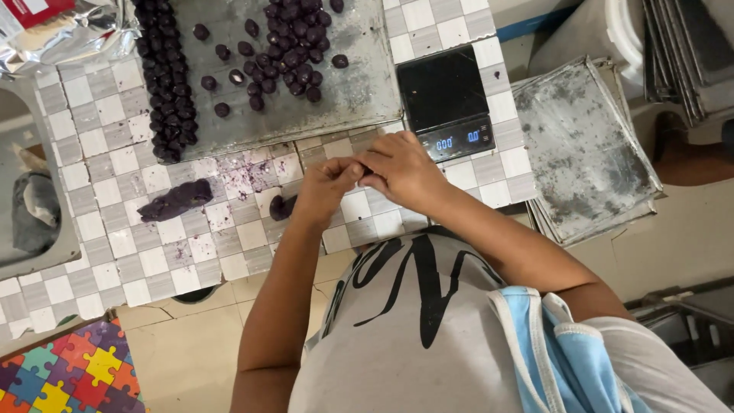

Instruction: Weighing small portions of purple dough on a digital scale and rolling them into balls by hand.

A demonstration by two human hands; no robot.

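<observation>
My left hand (325,186) and my right hand (401,170) meet above the tiled counter (115,252), fingers pinched together around a small dark piece that is mostly hidden. Just below my left hand lies a small lump of purple dough (280,206). A longer log of purple dough (177,200) rests on the tiles to the left. On the metal tray (359,92) behind, several purple dough balls (294,50) sit in a cluster, and more fill a row (168,84) along its left edge.
A black digital scale (447,103) stands right of the tray, close to my right hand. Stacked worn metal trays (585,153) lie at the right. A sink (34,206) with a cloth is on the left. A foil bag (61,30) lies top left. A colourful puzzle mat (73,371) covers the floor.
</observation>
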